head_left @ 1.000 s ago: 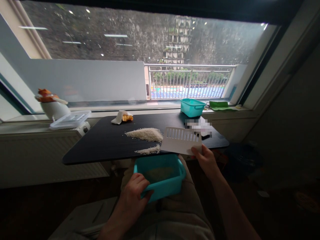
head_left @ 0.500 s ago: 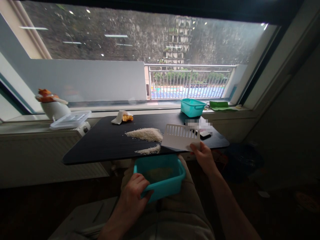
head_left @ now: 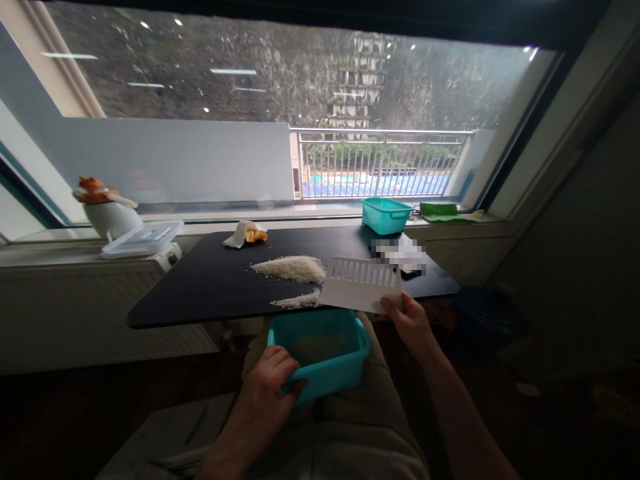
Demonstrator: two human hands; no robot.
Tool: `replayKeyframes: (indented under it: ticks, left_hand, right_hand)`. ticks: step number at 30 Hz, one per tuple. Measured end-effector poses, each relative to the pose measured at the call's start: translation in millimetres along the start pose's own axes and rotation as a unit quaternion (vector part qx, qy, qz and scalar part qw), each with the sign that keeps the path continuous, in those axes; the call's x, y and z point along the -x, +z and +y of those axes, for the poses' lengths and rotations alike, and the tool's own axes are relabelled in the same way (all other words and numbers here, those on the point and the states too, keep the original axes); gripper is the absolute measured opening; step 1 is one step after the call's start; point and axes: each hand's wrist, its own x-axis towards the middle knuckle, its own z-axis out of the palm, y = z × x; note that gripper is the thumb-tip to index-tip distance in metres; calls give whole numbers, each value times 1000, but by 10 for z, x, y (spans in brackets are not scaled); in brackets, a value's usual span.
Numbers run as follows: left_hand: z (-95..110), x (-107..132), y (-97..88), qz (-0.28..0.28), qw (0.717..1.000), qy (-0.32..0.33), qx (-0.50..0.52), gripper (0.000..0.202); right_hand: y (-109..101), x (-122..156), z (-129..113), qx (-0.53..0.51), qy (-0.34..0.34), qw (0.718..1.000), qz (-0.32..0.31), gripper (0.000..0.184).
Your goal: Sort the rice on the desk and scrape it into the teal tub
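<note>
My left hand [head_left: 274,377] is closed on the near left rim of a teal plastic basin [head_left: 330,379], which rests on my lap under the table's front edge. Some pale grains [head_left: 320,347] lie on the basin's bottom. Between thumb and fingers, my right hand [head_left: 407,320] grips the right end of a flat white slotted plastic plate [head_left: 353,293]. The plate hangs tilted over the front edge of the table, its row of slots toward the window. Just left of it, a mound of white rice [head_left: 293,268] and a smaller strip of rice [head_left: 300,300] lie on the tabletop.
The black table [head_left: 200,287] stands against the window sill. On it are a second teal basin [head_left: 385,217], a blurred-out item [head_left: 400,255] and a crumpled white wrapper with something orange [head_left: 247,235]. A clear plastic lid [head_left: 143,239] and green cloth-like sheet [head_left: 440,212] lie near the window.
My right hand and the slotted plate have shifted slightly down, toward me. My left hand and the basin stay in place.
</note>
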Motion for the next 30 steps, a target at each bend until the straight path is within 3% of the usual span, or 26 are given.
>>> replayKeyframes:
  ticks: [9, 30]
  left_hand:
    - [-9, -4, -6, -1, 1000, 0, -1, 21]
    - [-11, 5, -2, 1, 1000, -2, 0, 20]
  right_hand:
    - [68, -95, 16, -3, 4, 1000, -10, 47]
    - [138, -39, -69, 5, 3, 999, -52, 42]
